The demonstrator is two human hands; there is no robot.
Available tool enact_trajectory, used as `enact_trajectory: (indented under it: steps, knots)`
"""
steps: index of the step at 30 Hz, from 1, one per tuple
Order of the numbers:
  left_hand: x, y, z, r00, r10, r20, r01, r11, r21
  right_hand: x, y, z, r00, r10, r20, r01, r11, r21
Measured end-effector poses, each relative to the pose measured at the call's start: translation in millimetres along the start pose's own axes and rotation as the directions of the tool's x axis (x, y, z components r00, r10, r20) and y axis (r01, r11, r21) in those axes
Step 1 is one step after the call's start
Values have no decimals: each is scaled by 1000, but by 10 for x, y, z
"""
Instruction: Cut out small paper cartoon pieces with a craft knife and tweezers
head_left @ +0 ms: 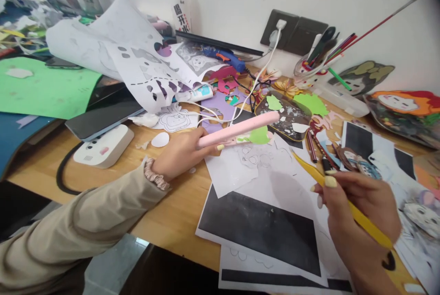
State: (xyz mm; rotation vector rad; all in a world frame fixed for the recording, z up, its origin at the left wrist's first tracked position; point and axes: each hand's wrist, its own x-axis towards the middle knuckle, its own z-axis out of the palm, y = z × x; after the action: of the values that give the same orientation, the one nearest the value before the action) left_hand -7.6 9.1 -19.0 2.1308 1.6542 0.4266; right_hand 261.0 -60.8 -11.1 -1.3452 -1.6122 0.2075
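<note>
My left hand (178, 153) grips one end of a long pink bar-shaped tool (240, 130) that reaches out to the right over white paper and a green paper scrap (259, 135). My right hand (357, 208) holds a yellow craft knife or pen (343, 203), its tip pointing up-left over a white sheet with faint outlines (271, 166). Under that sheet lie printed sheets with large black areas (261, 226). The sleeve on my left arm is beige, with a scrunchie at the wrist.
Cut white stencil paper (137, 61), a green sheet (41, 88), a tablet (103, 116) and a white device (103, 146) lie at left. A blue glue gun (227, 58), a pen cup (309, 63), a dark tray (285, 118) and paper character cut-outs (405, 107) crowd the back and right.
</note>
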Motion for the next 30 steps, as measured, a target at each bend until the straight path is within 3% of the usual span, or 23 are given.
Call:
enact_trajectory:
  steps: [2, 4, 9, 11, 15, 21, 24, 30]
  knots:
    - [-9, 17, -40, 1000, -6, -8, 6, 1000, -11, 42, -8, 25, 971, 234, -45, -222, 957, 185]
    - [-22, 40, -81, 1000, -5, -5, 5, 1000, -27, 117, -55, 20, 921, 384, -70, -347, 888, 303]
    - [-42, 49, -112, 999, -22, -40, 19, 998, -52, 291, -158, -39, 832, 553, -31, -481, 749, 457]
    - [-50, 28, -100, 997, -27, -76, 24, 999, -41, 318, -162, -53, 819, 573, 23, -508, 706, 494]
    - [-80, -23, -70, 974, 74, -214, -82, 996, -29, 308, -167, -67, 811, 574, 116, -542, 661, 518]
    - [-122, -89, -36, 851, 317, -419, -325, 944, 55, 266, -187, -120, 853, 499, 157, -502, 699, 509]
    - [-129, -106, -27, 838, 351, -418, -356, 932, 70, 266, -178, -143, 864, 469, 184, -491, 700, 519]
    - [-143, -125, -12, 837, 362, -411, -369, 927, 66, 264, -214, -135, 841, 500, 205, -533, 704, 470]
